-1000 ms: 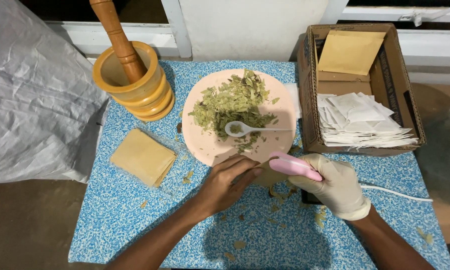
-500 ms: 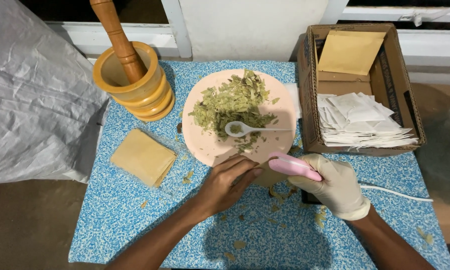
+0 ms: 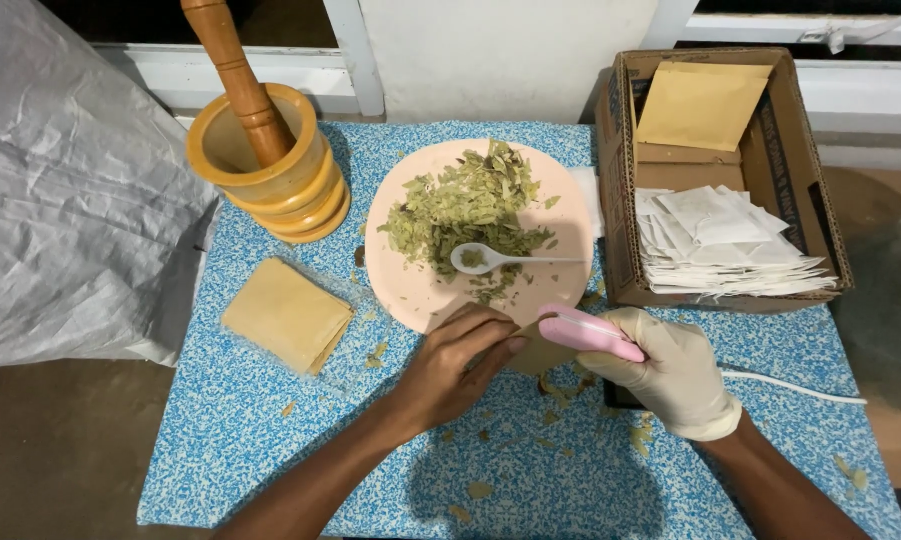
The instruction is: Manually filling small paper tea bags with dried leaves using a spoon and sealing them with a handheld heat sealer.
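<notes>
Plate [image 3: 410, 290] holds crushed leaves [image 3: 465, 205] and spoon [image 3: 490, 260].

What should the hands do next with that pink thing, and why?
Probably slide the pink sealer along the tan pouch's edge. The gloved right hand has it at that edge, while the bare left hand pins the pouch flat on the table.

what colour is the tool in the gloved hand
Pink, seen clearly in the head view: the handheld tool in the right hand.
</notes>
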